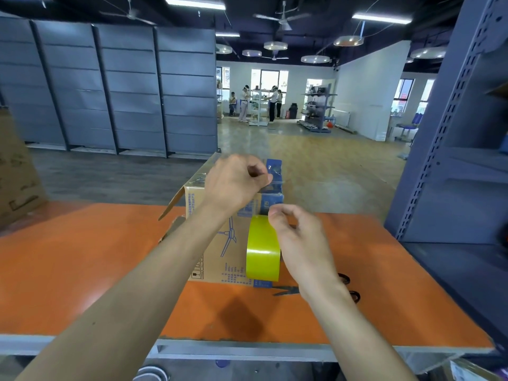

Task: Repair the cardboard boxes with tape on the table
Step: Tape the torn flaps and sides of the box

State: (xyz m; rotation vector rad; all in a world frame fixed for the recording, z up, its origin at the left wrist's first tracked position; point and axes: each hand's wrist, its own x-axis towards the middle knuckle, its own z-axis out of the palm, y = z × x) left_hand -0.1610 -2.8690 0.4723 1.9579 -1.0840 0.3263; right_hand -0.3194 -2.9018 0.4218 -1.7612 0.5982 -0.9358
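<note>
The cardboard box (220, 251) stands on the orange desk (82, 270), with a side flap hanging open at its left. In front of it the right hand (299, 240) grips the upright yellow-green tape roll (262, 248). The left hand (233, 182) pinches the clear strip's (276, 177) free end above the box top. Scissors (288, 290) lie partly hidden by the right wrist.

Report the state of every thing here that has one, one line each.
Cardboard box: upright on the orange table, left side flap open.
Tape roll: on edge in front of the box, partly unwound.
Tape strip: clear, stretched upward from the roll.
Left hand: pinching the strip's end above the box.
Right hand: gripping the roll.
Scissors: flat on the table, partly behind the right wrist.
</note>
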